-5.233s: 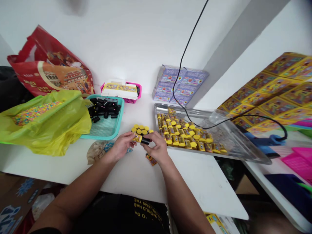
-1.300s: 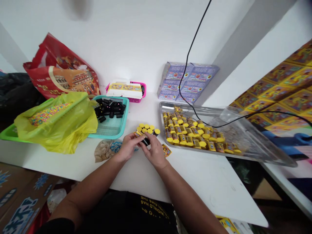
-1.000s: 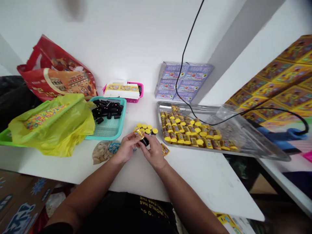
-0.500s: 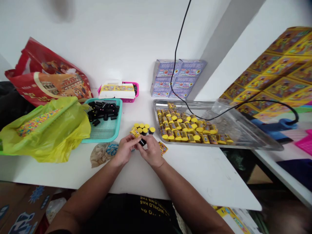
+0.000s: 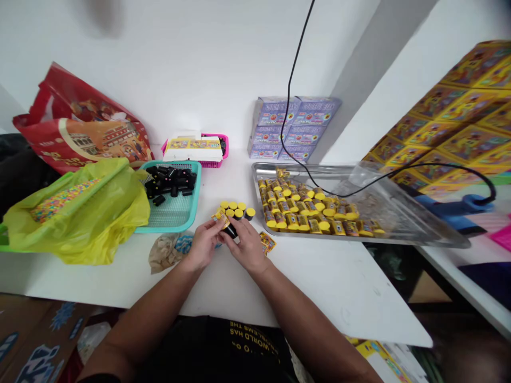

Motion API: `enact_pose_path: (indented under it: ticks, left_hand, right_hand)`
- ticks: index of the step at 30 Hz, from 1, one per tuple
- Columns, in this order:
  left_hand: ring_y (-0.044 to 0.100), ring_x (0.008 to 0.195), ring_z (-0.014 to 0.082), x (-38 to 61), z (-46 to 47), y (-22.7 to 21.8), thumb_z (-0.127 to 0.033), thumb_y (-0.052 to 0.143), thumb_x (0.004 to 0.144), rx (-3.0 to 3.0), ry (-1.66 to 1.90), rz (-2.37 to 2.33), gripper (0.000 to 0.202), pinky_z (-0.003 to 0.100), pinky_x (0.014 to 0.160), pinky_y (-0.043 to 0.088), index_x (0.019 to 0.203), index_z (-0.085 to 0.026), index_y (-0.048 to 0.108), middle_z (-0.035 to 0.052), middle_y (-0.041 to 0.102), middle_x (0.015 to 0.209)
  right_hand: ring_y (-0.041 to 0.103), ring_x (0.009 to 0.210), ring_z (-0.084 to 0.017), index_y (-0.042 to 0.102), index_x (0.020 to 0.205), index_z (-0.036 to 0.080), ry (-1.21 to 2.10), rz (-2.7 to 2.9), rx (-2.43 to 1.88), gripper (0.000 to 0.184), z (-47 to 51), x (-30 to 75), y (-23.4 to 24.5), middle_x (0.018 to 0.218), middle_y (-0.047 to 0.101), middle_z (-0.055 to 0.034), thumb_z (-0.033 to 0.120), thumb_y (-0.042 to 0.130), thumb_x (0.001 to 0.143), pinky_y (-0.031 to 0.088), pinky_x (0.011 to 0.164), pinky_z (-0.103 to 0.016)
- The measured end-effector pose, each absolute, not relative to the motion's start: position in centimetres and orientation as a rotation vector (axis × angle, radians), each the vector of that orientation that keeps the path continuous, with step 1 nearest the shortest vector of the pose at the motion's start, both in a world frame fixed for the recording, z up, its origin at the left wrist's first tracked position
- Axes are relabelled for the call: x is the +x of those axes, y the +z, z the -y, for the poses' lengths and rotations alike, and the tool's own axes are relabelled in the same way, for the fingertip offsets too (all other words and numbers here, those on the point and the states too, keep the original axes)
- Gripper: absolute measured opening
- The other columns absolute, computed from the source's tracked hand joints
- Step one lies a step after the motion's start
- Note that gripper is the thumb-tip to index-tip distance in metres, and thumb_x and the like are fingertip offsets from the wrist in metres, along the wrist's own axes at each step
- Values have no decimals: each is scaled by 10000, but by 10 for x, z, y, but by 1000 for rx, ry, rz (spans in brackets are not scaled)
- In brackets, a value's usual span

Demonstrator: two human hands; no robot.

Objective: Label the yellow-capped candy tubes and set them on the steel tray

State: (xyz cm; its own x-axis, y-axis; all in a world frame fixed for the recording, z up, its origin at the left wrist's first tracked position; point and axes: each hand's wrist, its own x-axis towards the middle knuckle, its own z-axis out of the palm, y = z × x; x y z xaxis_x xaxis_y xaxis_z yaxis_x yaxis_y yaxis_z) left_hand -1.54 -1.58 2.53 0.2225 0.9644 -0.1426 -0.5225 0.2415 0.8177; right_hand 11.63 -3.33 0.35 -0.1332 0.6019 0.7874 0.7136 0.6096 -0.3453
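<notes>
Watching through the head camera from afar, I am seeing the left hand (image 5: 205, 244) and the right hand (image 5: 248, 248) working close together just above a white table (image 5: 319, 287). The left hand is closing in a firm pinch on a yellow printed wrapper (image 5: 221, 217), which seems to be curling around one end of a black tube (image 5: 231, 231), though the fingers are hiding how far it reaches. The right hand is gripping the tube from above, its fingers (image 5: 243, 232) curving over the dark body. Both are holding this piece in the air, right in front of a small upright cluster of yellow-capped tubes (image 5: 235, 210). From here, I am judging that an even pinch is serving best, with the wrapper lying flat and square against the tube. Loose printed wrappers (image 5: 267, 243) are lying just beside the right hand. Wrapped tubes (image 5: 303, 219) are crowding a steel tray (image 5: 415, 235) to the right, while black tubes (image 5: 170, 180) are sitting in a teal plastic basket (image 5: 167, 229) to the left.
</notes>
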Motion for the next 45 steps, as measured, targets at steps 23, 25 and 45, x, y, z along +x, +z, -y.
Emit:
enact_pose_path:
  ticks: [23,25,45]
  left_hand:
    - [564,655,142,-12,22,27,-222,772,609,1174,1269,-1011,219,247,646,440,784,-146,666,0,640,696]
    - [546,629,137,-15,21,30,-200,759,607,1249,1238,-1034,196,236,600,415,762,-148,653,-9,619,667]
    - [561,645,137,-19,18,25,-216,752,646,1314,1195,-941,167,243,637,427,762,-144,656,8,632,693]
  right_hand:
    - [648,929,-252,430,1267,188,-50,1816,-1062,469,40,109,1,1056,643,-127,169,572,820,572,735,-406]
    - [646,923,-254,419,1281,191,-41,1832,-1057,493,39,109,0,1042,642,-123,153,560,810,571,741,-412]
    - [644,705,-185,495,1112,189,181,1753,-1132,350,34,114,2,855,670,-52,202,603,780,533,608,-308]
